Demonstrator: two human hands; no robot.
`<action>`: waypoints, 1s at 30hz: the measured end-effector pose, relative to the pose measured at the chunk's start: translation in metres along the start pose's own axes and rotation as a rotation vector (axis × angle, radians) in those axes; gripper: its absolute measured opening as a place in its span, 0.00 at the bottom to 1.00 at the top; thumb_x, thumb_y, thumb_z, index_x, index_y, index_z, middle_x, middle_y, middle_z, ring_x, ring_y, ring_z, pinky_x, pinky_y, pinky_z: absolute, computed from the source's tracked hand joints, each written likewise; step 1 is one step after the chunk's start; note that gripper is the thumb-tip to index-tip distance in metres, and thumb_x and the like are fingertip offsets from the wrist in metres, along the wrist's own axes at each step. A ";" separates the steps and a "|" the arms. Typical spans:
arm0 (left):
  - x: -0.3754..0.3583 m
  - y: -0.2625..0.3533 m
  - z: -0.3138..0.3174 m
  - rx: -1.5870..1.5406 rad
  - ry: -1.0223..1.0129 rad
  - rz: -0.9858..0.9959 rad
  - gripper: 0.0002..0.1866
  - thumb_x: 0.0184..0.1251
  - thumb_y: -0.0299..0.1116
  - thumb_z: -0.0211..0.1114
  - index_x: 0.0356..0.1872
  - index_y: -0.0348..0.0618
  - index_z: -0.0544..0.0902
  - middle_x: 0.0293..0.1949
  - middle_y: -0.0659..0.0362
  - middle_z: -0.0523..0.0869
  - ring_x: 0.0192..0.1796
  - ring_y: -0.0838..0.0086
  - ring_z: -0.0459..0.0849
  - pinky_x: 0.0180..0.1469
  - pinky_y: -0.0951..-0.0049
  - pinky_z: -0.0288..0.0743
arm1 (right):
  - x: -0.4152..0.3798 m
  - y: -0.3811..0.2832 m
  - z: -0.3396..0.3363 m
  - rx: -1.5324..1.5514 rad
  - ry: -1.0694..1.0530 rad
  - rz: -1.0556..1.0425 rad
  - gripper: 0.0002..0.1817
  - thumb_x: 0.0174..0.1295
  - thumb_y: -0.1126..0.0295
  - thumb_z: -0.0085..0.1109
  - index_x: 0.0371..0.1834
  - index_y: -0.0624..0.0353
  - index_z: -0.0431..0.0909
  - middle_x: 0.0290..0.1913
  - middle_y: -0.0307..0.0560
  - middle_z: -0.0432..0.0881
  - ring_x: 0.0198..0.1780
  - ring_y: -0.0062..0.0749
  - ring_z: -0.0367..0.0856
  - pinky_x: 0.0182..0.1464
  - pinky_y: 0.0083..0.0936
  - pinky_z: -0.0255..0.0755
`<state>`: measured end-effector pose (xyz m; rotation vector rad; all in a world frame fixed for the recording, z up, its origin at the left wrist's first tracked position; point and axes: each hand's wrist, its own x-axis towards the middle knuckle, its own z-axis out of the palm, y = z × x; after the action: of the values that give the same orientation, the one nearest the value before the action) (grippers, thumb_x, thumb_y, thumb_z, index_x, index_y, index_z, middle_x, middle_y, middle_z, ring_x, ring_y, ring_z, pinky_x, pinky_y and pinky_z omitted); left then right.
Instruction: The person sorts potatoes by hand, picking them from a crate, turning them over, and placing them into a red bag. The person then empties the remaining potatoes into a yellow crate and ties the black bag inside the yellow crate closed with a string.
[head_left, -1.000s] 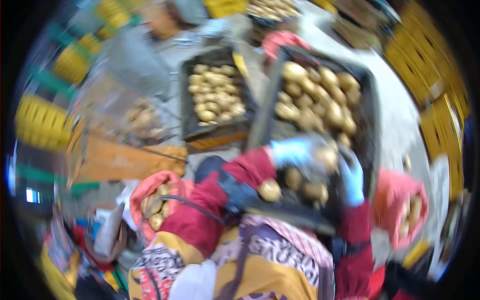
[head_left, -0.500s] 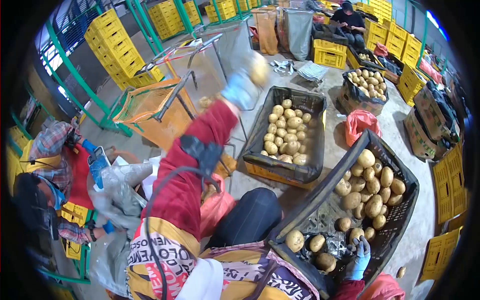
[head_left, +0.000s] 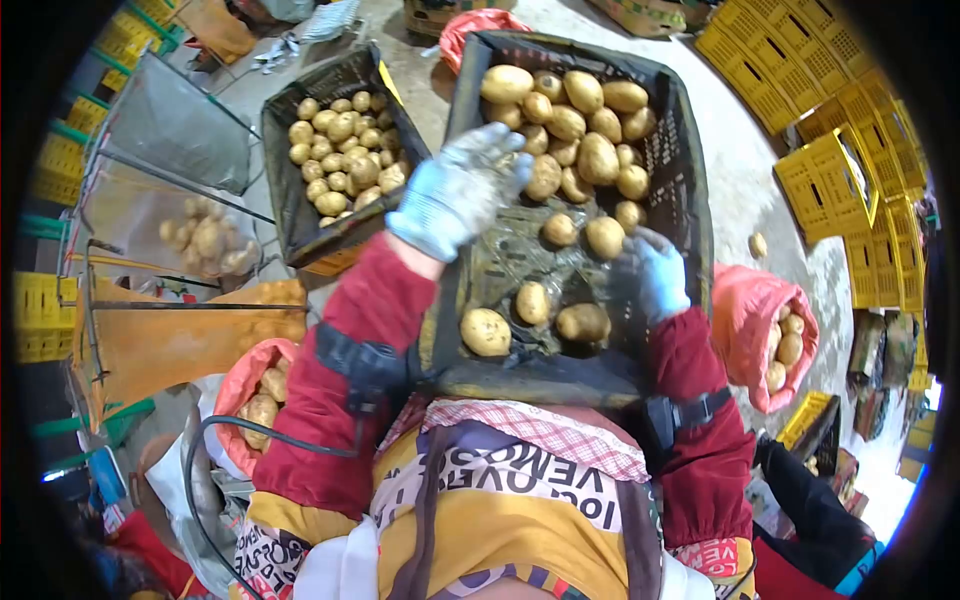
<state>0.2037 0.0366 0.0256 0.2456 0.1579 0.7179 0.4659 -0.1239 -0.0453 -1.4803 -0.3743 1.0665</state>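
Over the black crate [head_left: 690, 190] of potatoes [head_left: 585, 160] both gloved hands hover — left hand [head_left: 462, 188] spread open, empty; right hand [head_left: 655, 272] loosely open, fingertips touching one potato [head_left: 605, 237].

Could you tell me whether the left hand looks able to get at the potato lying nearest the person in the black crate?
Probably yes: the left hand hovers open over the black crate, and nothing covers that potato on the bare crate floor.

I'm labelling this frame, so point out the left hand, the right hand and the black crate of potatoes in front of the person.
left hand [head_left: 462, 190], head view, back of the glove.
right hand [head_left: 658, 272], head view, back of the glove.
black crate [head_left: 685, 170], head view, right side wall.
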 end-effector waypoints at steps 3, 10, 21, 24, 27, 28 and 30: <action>0.012 -0.061 -0.013 -0.060 0.115 0.082 0.15 0.69 0.32 0.54 0.52 0.36 0.74 0.49 0.50 0.81 0.48 0.59 0.80 0.53 0.61 0.78 | 0.031 -0.009 -0.002 -0.344 -0.062 -0.096 0.14 0.61 0.72 0.57 0.49 0.65 0.76 0.35 0.45 0.81 0.27 0.23 0.78 0.30 0.20 0.74; 0.046 -0.056 -0.061 0.342 0.650 0.143 0.14 0.69 0.36 0.56 0.51 0.42 0.75 0.45 0.55 0.82 0.38 0.63 0.82 0.40 0.66 0.79 | 0.070 0.025 0.076 -1.569 -0.480 -0.308 0.21 0.52 0.65 0.62 0.52 0.52 0.78 0.45 0.57 0.82 0.52 0.47 0.79 0.54 0.36 0.73; 0.050 -0.059 -0.041 0.368 0.608 0.145 0.13 0.69 0.34 0.55 0.51 0.44 0.76 0.41 0.56 0.83 0.36 0.66 0.81 0.37 0.69 0.78 | 0.033 0.003 0.070 0.268 -0.801 0.567 0.26 0.64 0.47 0.50 0.57 0.53 0.70 0.44 0.53 0.81 0.27 0.34 0.79 0.26 0.26 0.75; 0.046 -0.059 -0.041 0.452 0.453 -0.059 0.14 0.71 0.37 0.52 0.52 0.44 0.76 0.44 0.56 0.82 0.37 0.69 0.81 0.40 0.69 0.77 | 0.009 -0.015 0.047 0.544 -0.708 0.642 0.30 0.63 0.41 0.47 0.58 0.52 0.70 0.47 0.53 0.80 0.36 0.43 0.81 0.29 0.28 0.78; 0.036 -0.058 -0.038 0.506 0.292 -0.196 0.17 0.71 0.41 0.52 0.55 0.44 0.75 0.45 0.58 0.83 0.37 0.74 0.81 0.36 0.77 0.75 | -0.019 -0.026 0.035 0.643 -0.552 0.616 0.29 0.63 0.40 0.47 0.58 0.47 0.72 0.51 0.49 0.79 0.41 0.48 0.80 0.29 0.32 0.78; 0.036 -0.059 -0.035 0.618 0.282 -0.213 0.17 0.71 0.43 0.53 0.54 0.46 0.76 0.44 0.59 0.83 0.34 0.78 0.80 0.33 0.80 0.73 | -0.023 -0.023 0.029 0.530 -0.516 0.498 0.29 0.62 0.39 0.47 0.59 0.47 0.71 0.52 0.49 0.79 0.42 0.47 0.80 0.29 0.32 0.77; 0.027 -0.058 -0.022 0.758 0.232 -0.256 0.17 0.71 0.43 0.54 0.54 0.46 0.77 0.43 0.60 0.83 0.33 0.79 0.79 0.32 0.81 0.72 | -0.041 -0.027 0.025 0.361 -0.559 0.271 0.31 0.62 0.42 0.50 0.62 0.50 0.69 0.53 0.48 0.78 0.42 0.43 0.80 0.31 0.31 0.76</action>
<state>0.2556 0.0158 -0.0133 0.8496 0.6743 0.4025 0.4342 -0.1333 -0.0014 -0.9107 -0.3491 1.6739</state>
